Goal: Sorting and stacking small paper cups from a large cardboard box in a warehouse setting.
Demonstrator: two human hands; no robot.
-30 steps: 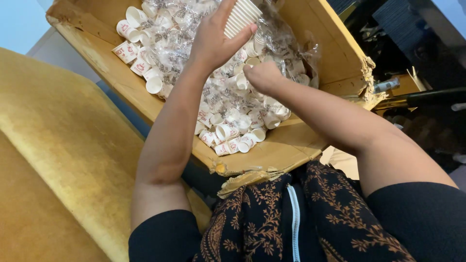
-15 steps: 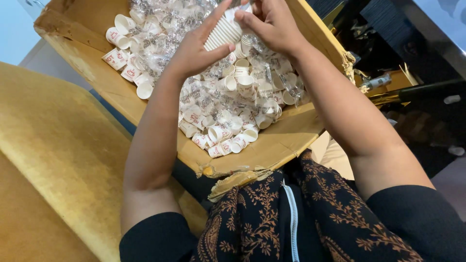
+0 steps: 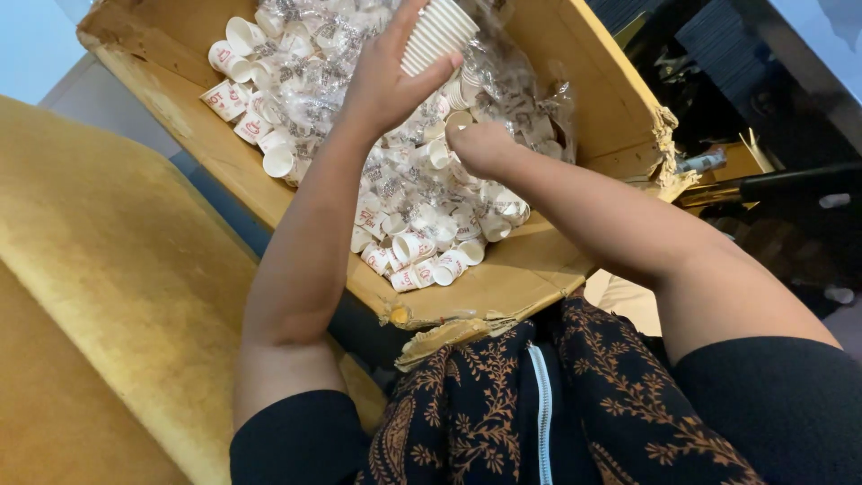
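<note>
Since half a second ago my right hand [image 3: 480, 145] has dropped away from the nested stack of small white ribbed paper cups [image 3: 437, 33] and gone back down into the heap, while my left hand [image 3: 386, 85] has kept the stack raised near the far side of the carton. Fingers and thumb of the left hand are clamped round the lower end of that stack, which tilts up and away from me, above the loose cups and not resting on them. My right hand is curled together, knuckles up, pressed among the cups; I cannot tell whether it has closed on one, since the fingertips are buried.

I judge the step in hand to be gathering: one more cup picked from the heap to be slipped onto the stack. That calls for getting a single cup free of the wrapping, turning it mouth the right way and lining it up with the stack's open end.

As for containers, the large worn brown cardboard box [image 3: 539, 269] lies open against my lap, its near edge torn and frayed. It holds a deep jumble of loose small white paper cups with red print [image 3: 413, 256], lying on their sides at all angles, mixed with crumpled clear plastic wrapping [image 3: 319, 54]. A yellow upholstered seat [image 3: 108, 296] runs along my left.
</note>
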